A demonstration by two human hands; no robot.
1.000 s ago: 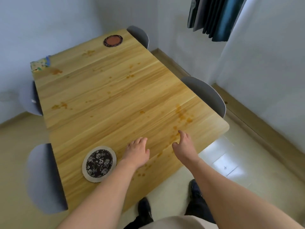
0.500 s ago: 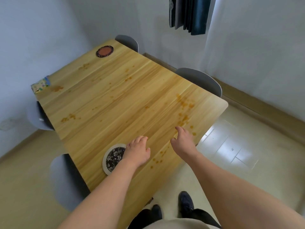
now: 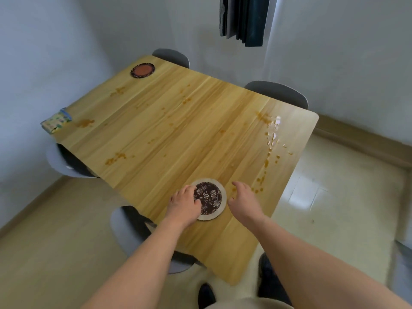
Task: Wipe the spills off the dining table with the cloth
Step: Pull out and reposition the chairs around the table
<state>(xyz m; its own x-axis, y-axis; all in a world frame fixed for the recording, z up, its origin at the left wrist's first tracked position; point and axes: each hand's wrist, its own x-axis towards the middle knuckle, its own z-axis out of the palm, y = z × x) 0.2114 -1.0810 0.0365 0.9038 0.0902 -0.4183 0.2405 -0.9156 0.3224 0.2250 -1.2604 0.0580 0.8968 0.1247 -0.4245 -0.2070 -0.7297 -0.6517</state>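
While both hands sit low over near end of surface (image 3: 200, 121), no wiping begun — cloth not in either. Left hand (image 3: 184, 202) rests on floral coaster (image 3: 210, 200), fingers bent over its left rim; right hand (image 3: 244, 200) just beside it, fingers loose, holding nothing. Orange spills (image 3: 265, 162) scattered across wood. Folded cloth (image 3: 56, 121) lies at far left corner, well apart — next move, likely: fetch it.

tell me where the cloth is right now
In the head view the folded cloth lies at the table's far left corner, beside an orange spill, far from both hands.
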